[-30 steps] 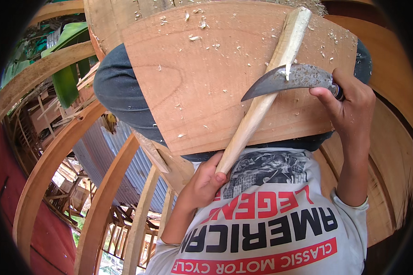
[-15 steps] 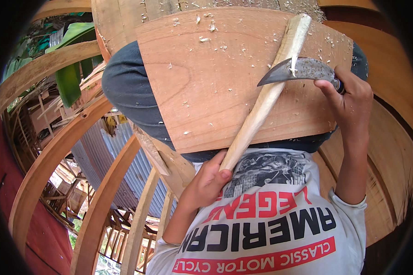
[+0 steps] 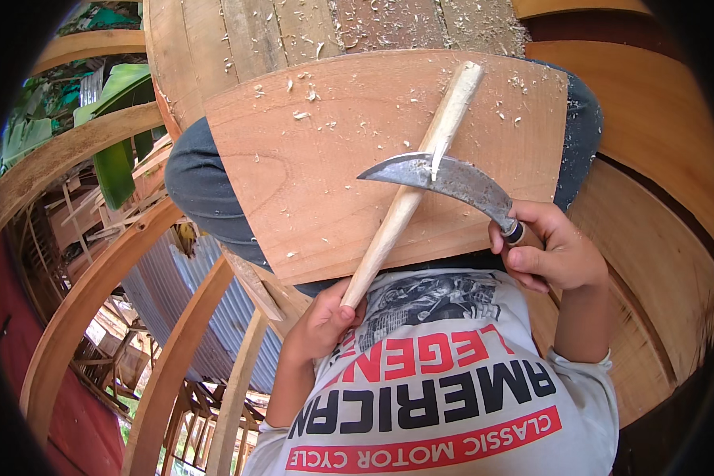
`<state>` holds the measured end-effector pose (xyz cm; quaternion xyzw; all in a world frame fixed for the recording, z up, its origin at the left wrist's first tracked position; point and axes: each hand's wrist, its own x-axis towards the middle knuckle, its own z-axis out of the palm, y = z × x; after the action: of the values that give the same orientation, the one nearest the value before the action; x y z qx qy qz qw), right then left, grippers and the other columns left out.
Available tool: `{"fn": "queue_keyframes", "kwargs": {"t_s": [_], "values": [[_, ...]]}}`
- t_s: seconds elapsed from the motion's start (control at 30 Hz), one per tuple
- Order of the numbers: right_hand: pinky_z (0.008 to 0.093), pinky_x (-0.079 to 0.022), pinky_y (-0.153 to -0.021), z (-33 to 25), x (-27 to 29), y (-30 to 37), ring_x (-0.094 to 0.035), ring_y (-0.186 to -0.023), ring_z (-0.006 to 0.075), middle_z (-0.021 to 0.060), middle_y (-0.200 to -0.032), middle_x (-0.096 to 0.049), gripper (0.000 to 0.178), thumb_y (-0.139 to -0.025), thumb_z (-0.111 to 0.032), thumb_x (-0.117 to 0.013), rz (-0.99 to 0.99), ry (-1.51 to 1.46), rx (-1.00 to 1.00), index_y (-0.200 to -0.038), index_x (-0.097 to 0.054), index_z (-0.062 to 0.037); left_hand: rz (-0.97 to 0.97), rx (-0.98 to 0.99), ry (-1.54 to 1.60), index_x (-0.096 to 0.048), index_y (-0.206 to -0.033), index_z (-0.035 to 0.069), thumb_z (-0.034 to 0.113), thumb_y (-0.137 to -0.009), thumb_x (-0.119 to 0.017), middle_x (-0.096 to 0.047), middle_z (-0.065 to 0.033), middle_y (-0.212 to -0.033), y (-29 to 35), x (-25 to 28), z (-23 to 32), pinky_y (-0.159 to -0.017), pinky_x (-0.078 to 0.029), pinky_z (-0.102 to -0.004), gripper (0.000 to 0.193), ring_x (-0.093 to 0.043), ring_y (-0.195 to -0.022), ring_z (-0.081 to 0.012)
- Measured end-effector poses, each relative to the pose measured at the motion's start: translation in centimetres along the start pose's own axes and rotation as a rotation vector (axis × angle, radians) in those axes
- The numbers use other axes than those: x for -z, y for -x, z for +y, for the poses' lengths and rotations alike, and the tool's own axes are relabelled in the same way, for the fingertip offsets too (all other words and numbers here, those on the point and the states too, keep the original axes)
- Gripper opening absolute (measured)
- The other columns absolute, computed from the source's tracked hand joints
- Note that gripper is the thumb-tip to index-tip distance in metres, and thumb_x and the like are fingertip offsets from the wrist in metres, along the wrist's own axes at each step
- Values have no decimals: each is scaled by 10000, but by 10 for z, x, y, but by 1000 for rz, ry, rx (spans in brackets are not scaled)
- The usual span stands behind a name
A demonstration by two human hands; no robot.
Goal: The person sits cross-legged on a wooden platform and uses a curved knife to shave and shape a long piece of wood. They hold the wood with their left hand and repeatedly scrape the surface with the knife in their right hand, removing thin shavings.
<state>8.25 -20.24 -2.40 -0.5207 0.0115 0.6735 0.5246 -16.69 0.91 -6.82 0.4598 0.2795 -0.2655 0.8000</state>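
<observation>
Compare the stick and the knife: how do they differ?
The stick is pale and straight; the knife has a grey, curved blade. The left hand holds the stick; the right hand holds the knife. Both extend over the wooden board.

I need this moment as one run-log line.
left hand: grips wooden stick; right hand: holds curved knife; curved knife: across wooden stick; wood shavings: on board
</observation>
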Motion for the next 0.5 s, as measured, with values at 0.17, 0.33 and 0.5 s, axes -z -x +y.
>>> {"fn": "queue_keyframes", "kwargs": {"t_s": [0.17,0.33,0.5], "values": [[239,-419,-647,18,-13,-15,-496,-684,80,-11,-720,-565,149,-807,-79,-694,276,248,223,-873,-603,19,20,54,38,-399,-825,45,744,-796,-451,-329,9,-630,-2,-5,4,-395,-197,-207,701,-267,-504,-54],[217,-415,-644,25,-16,-21,-482,-699,56,-23,-749,-554,189,-815,-93,-701,554,351,364,-915,-597,28,33,99,0,-397,-813,48,772,-770,-443,-341,5,-603,-1,-8,12,-379,-215,-192,727,-265,-465,-48],[226,-402,-610,7,-5,-4,-467,-701,51,-22,-737,-542,201,-829,-127,-696,300,273,251,-921,-606,27,-7,86,25,-391,-817,52,741,-793,-441,-351,-2,-623,-2,-3,9,-387,-224,-189,691,-276,-483,-50]]}}
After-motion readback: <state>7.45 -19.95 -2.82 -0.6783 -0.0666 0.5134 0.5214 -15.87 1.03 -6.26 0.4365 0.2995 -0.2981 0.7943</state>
